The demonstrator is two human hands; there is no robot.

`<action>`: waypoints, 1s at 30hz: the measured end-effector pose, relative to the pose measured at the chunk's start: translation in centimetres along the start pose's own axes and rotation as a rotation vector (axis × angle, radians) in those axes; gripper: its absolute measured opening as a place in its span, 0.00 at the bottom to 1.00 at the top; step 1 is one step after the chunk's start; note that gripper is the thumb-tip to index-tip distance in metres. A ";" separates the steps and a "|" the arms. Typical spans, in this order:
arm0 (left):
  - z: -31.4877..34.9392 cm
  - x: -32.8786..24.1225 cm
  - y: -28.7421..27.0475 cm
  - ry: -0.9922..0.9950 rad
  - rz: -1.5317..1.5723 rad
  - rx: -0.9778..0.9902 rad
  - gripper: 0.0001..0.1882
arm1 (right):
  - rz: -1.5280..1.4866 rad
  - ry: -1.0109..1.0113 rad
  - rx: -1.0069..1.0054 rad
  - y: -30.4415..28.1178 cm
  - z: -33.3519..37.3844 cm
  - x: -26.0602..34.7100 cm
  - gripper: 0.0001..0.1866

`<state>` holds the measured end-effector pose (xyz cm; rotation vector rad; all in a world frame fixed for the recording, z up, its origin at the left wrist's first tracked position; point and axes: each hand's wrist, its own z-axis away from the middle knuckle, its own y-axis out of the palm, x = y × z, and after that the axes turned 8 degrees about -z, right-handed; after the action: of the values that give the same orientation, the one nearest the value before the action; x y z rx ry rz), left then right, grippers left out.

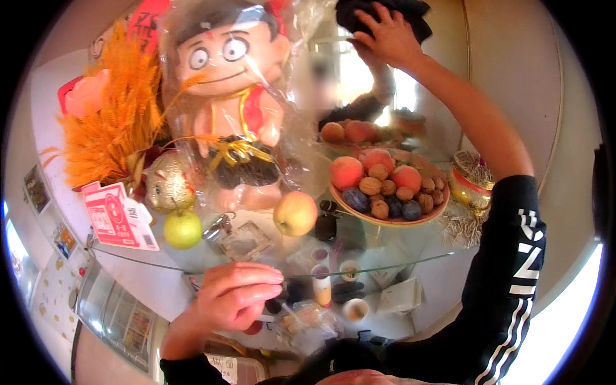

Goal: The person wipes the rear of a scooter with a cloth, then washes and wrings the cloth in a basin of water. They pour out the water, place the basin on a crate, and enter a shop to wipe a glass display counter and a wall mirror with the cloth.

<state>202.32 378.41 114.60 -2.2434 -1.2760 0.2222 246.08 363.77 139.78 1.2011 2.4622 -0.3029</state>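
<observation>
My right hand (393, 35) is raised at the upper right, its fingers spread over a black cloth (417, 14) pressed against a mirror (443, 70). My left hand (237, 295) is just in front of a glass shelf's edge (385, 264), its fingers pressed together; whether anything is between them is hidden. Nearest to it on the shelf are a clear square ashtray (246, 240), a yellow-red apple (295, 213) and a green apple (183, 228). Below my right forearm stands a bowl (391, 222) of peaches, plums and walnuts.
A big plastic-wrapped boy figurine (240, 115) stands at the back, beside orange dried wheat stalks (112, 122). A pink-and-white card (119, 217) leans at left; a gold pot (471, 183) is at right. Keys (218, 226) lie on the shelf. Lower down are a cup (355, 310) and packets.
</observation>
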 end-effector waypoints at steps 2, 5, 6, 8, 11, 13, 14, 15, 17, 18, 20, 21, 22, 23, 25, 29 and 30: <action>-0.1 0.6 0.1 -0.004 -0.014 -0.004 0.15 | -0.160 -0.171 0.063 1.0 2.2 0.8 0.25; -0.9 1.4 0.8 -0.007 -0.041 -0.042 0.14 | -0.242 -0.464 0.303 1.0 6.1 3.0 0.26; -1.1 1.8 1.1 0.002 -0.038 -0.054 0.14 | -0.218 -0.515 0.376 -0.4 6.7 4.1 0.25; -1.3 2.6 1.8 0.017 -0.022 -0.085 0.14 | -0.176 -0.620 0.553 -2.0 7.6 4.9 0.24; -1.2 2.8 1.8 0.041 -0.031 -0.043 0.14 | -0.357 -0.825 0.355 -1.3 8.1 5.0 0.22; -0.5 3.4 2.3 0.049 0.000 -0.046 0.12 | -0.380 -0.699 0.438 0.0 6.9 3.7 0.20; -0.2 3.7 2.8 0.040 0.027 -0.049 0.12 | -0.306 -0.686 0.316 2.0 6.1 1.8 0.19; -0.7 2.3 0.3 0.011 -0.044 0.010 0.12 | -0.298 -0.635 0.102 4.6 3.3 2.4 0.19; -0.6 2.5 0.1 0.006 -0.060 0.045 0.12 | -0.252 -0.294 0.036 5.6 -2.8 -0.6 0.30; -0.7 2.8 0.5 0.002 -0.035 0.038 0.12 | -0.166 -0.184 -0.002 3.6 -5.8 -2.2 0.28; -0.8 3.0 0.8 -0.045 0.000 0.063 0.12 | -0.088 -0.005 -0.113 3.2 -10.0 -5.0 0.26; -0.9 3.0 1.1 -0.067 -0.007 0.050 0.11 | -0.074 0.047 -0.174 3.6 -11.5 -6.2 0.25; -1.0 2.9 1.3 -0.089 -0.016 0.036 0.09 | -0.105 0.168 -0.155 2.7 -12.7 -6.0 0.25; -1.1 2.7 1.6 -0.110 -0.023 0.020 0.08 | -0.097 0.199 -0.173 3.2 -13.0 -6.0 0.25; -1.2 2.4 1.9 -0.131 -0.052 -0.003 0.11 | -0.067 0.250 -0.202 3.7 -13.6 -6.6 0.25; -0.9 2.3 1.0 -0.147 -0.071 0.033 0.13 | -0.013 0.032 -0.028 4.8 -6.7 -5.1 0.29; -0.8 2.5 1.2 -0.139 -0.036 0.025 0.14 | 0.055 -0.052 0.220 2.6 -4.1 -4.5 0.32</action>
<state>204.84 379.76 114.91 -2.2141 -1.3765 0.3843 249.65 363.65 145.32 1.3277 2.3942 -0.5946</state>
